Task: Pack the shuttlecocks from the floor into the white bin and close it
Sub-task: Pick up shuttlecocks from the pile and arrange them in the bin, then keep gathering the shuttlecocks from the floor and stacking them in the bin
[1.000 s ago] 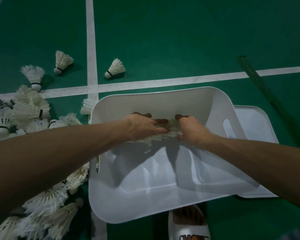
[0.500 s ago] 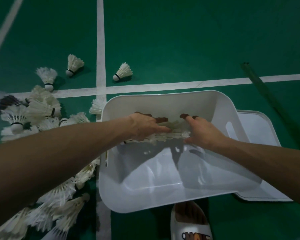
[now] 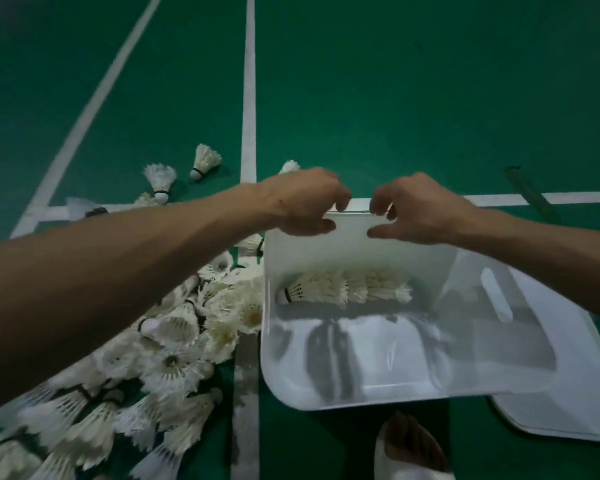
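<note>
Both hands are empty just now: the left hand [image 3: 305, 202] and the right hand [image 3: 416, 209] hang side by side over the far rim of the white bin [image 3: 378, 362], fingers loosely curled around nothing, apart from each other and, as far as I can tell, not gripping the rim. Down inside, against the far wall, lies a nested row of shuttlecocks [image 3: 343, 289] on its side, cork end to the left; the near part of the bin floor is bare. I'd call this the gap between loads, early in the packing, since the big heap of shuttlecocks [image 3: 174, 344] lies on the green floor just left of the bin, reaching up against its left wall, and a few strays [image 3: 160, 178] sit farther off near the white court line [image 3: 248, 98]. The next move, to my eye, is a reach left into that heap to gather and stack another batch, feathers into feathers so they nest without crushing, then lay it beside the first row. The lid [image 3: 568, 393] lies flat on the floor to the right, partly behind the bin, and closing is a long way off.
</note>
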Demonstrator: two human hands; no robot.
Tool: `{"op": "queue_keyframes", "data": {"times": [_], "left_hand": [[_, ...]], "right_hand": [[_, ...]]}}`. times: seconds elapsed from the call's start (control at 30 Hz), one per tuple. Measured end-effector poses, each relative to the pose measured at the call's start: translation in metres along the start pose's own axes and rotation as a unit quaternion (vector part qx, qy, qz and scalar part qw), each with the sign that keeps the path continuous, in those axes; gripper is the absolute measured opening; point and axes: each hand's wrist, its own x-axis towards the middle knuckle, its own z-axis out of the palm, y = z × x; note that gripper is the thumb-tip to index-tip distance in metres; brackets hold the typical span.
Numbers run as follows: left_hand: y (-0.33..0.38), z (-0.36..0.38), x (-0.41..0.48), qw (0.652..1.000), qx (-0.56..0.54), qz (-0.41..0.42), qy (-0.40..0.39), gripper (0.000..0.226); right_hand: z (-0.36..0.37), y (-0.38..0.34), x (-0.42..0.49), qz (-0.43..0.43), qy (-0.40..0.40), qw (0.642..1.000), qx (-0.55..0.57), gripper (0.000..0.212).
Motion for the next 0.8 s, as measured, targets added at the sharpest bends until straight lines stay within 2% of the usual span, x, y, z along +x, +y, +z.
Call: {"op": "queue_keyframes", "data": {"times": [0.07,0.13,0.23,0.3,0.6,0.7,0.8], "left_hand": [[-0.025,-0.014,-0.014,0.998,-0.028,-0.044,0.033,0.029],[-0.057,-0.018,-0.03,0.992,-0.044,-0.112,0.026,0.032],[-0.102,0.0,-0.052,0.977,-0.048,-0.203,-0.053,0.042],[-0.122,0.019,-0.06,0.966,-0.065,-0.232,-0.096,0.046],[-0.17,0.094,-0.028,0.943,-0.159,-0.247,-0.16,0.059],[-0.173,0.118,-0.016,0.929,-0.209,-0.245,-0.183,0.067],[-0.164,0.133,-0.003,0.924,-0.257,-0.225,-0.171,0.076]], "right_hand": [[-0.017,-0.014,0.012,-0.012,0.034,0.999,0.015,0.031],[-0.028,-0.028,0.03,-0.02,0.058,0.998,0.023,0.028],[-0.029,-0.045,0.067,-0.03,0.057,0.998,0.021,0.026],[-0.021,-0.052,0.095,-0.027,0.042,0.999,0.014,0.027],[0.042,-0.068,0.194,-0.042,-0.076,0.995,-0.042,0.037],[0.058,-0.066,0.219,-0.042,-0.089,0.994,-0.044,0.043],[0.072,-0.058,0.239,-0.041,-0.089,0.994,-0.047,0.047]]}}
